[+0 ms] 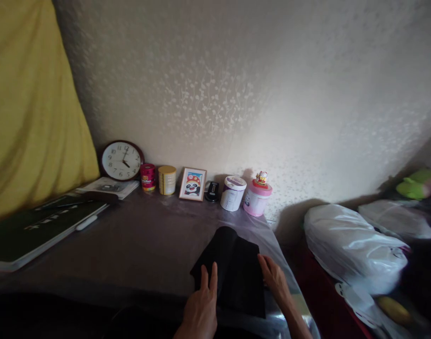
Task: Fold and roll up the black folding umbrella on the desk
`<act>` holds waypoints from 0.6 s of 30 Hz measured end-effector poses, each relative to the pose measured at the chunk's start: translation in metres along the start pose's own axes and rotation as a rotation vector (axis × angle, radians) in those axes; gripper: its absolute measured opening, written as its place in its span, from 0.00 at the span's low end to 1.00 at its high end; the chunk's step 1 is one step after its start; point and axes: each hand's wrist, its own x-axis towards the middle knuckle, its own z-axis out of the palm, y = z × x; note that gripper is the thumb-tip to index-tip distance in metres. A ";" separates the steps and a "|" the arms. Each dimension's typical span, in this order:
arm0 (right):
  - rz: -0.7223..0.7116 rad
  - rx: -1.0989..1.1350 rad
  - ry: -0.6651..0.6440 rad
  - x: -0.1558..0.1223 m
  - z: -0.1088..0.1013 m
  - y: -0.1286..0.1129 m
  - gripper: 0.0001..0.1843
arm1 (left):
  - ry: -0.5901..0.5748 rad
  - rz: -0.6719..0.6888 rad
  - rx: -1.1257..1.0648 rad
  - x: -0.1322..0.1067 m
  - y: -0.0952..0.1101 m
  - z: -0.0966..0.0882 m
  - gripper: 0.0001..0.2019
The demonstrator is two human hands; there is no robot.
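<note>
Glossy grey tabletop point(144, 245) bears bent black sheet point(242, 278).

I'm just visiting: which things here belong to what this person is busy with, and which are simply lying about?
In use, it seems:
black piece, perhaps cloth
left hand, at its left part
right hand, at its right edge
table, beneath it

Apparently just lying about:
clock
red tin
yellow-lidded tin
framed panda picture
white tub
pink tub
green-covered book
white plastic bag

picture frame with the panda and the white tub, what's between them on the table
In the head view, a small black device stands between the picture frame and the white tub.
</note>
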 end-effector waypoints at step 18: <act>-0.032 0.443 -0.236 0.016 0.032 -0.089 0.19 | 0.013 -0.046 -0.006 0.001 0.002 0.003 0.50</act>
